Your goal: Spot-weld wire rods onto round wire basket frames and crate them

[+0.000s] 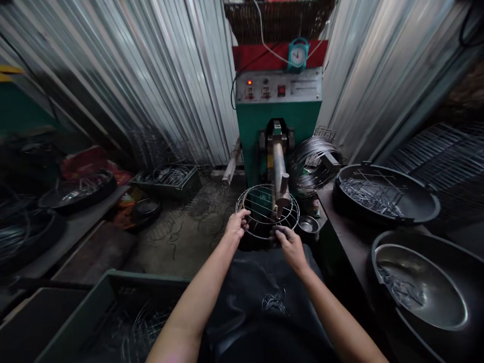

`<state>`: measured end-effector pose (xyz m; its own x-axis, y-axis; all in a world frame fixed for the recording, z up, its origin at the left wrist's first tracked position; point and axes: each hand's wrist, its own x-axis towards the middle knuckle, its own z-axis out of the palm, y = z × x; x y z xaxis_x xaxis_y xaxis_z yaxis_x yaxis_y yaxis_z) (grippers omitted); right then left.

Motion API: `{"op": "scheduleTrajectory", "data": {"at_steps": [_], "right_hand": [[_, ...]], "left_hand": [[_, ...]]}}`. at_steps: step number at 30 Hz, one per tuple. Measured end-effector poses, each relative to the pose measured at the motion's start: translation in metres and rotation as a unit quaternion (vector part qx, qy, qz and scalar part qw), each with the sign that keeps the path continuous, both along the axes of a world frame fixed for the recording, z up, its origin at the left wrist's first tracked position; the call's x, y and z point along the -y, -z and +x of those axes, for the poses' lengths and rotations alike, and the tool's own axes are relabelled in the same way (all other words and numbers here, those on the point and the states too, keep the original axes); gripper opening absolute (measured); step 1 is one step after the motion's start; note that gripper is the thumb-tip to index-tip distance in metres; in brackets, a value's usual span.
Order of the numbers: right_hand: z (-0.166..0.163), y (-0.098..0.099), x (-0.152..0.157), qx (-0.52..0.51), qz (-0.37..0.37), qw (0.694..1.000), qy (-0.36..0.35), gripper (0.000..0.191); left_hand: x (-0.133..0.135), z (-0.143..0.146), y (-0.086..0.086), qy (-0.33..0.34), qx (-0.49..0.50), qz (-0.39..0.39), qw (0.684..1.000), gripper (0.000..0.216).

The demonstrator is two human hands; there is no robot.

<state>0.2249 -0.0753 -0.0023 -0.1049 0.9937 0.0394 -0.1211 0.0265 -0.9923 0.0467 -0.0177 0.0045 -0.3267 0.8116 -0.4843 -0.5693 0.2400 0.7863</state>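
Note:
A round wire rack (257, 236), made of two rings with thin bars across, is held level under the arm of a spot welder (280, 171). My left hand (238, 223) pinches the rack's left edge between thumb and fingers. On the near right side, my right hand (290, 245) has its darkened fingertips closed at the rim; whether a small piece of wire is also in them I cannot tell. The welder's electrode tip (279, 212) reaches down inside the rings. A small bunch of bent wires (275, 301) lies on the black apron (242, 282) over my lap.
Right of me, a bench (346, 237) carries a wide black pan (419, 194) and a metal bowl (446, 302), both with wire pieces. A wire coil (313, 161) hangs beside the welder. At left stand a green crate (109, 287) and a bin (189, 189) of wires.

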Motion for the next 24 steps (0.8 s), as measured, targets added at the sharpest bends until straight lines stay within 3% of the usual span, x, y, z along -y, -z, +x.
{"op": "scheduleTrajectory", "data": {"at_steps": [6, 16, 24], "right_hand": [[0.003, 0.015, -0.004, 0.091, -0.007, 0.996, 0.01, 0.029], [0.01, 0.01, -0.013, 0.053, -0.03, 0.998, 0.011, 0.03], [0.009, 0.013, -0.018, 0.057, -0.007, 0.998, 0.009, 0.027]], "left_hand": [[0.015, 0.018, -0.002, -0.033, 0.001, 0.046, 0.998, 0.037], [0.014, 0.029, -0.002, -0.063, 0.012, 0.041, 0.997, 0.043], [0.014, 0.03, -0.001, -0.081, 0.01, 0.032, 0.996, 0.045]]}}
